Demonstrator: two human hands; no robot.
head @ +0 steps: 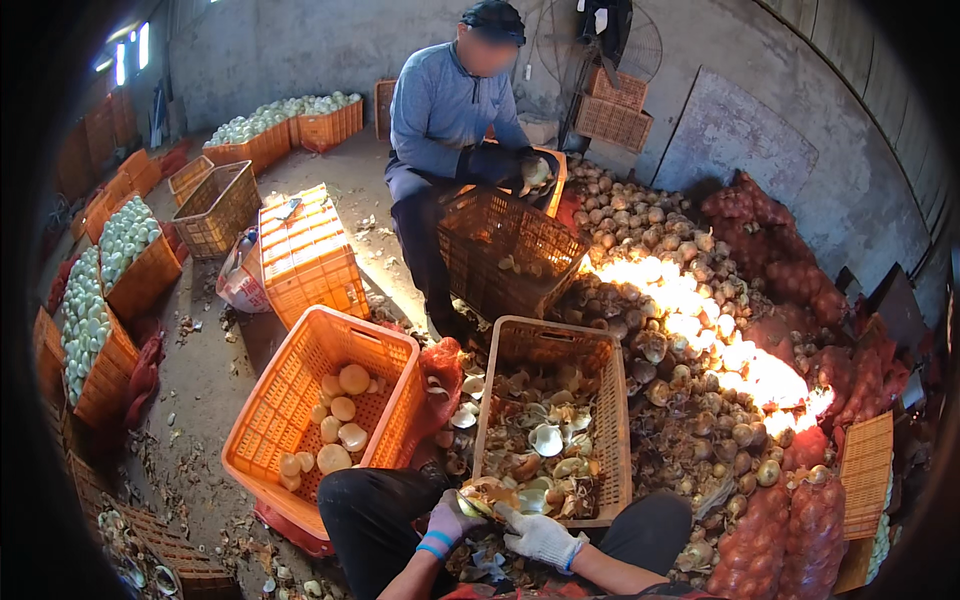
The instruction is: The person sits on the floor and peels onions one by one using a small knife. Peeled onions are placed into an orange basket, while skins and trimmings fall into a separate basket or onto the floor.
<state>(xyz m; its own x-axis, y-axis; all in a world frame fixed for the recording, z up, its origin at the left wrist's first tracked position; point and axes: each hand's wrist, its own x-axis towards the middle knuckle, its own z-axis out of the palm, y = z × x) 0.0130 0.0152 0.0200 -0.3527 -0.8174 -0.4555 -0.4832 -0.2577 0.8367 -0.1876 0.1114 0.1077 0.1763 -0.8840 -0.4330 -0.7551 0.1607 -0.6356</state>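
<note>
My left hand (448, 523), in a purple-tinted knit glove, is closed around a partly peeled onion (472, 505) at the near rim of a plastic crate of onion skins (624, 450). Close on its right is my right hand (541, 534), in a white knit glove, with its index finger stretched towards the onion. A dark, thin thing lies between the two hands; whether it is a knife held in my right hand, I cannot tell. An orange crate (247, 420) at the left holds several peeled onions (334, 456).
A person (457, 112) sits opposite, holding an onion over a dark crate (487, 262). Unpeeled onions (675, 360) are heaped at the right beside red mesh sacks (814, 532). Crates full of peeled onions (86, 315) line the left. An upturned orange crate (307, 262) stands behind mine.
</note>
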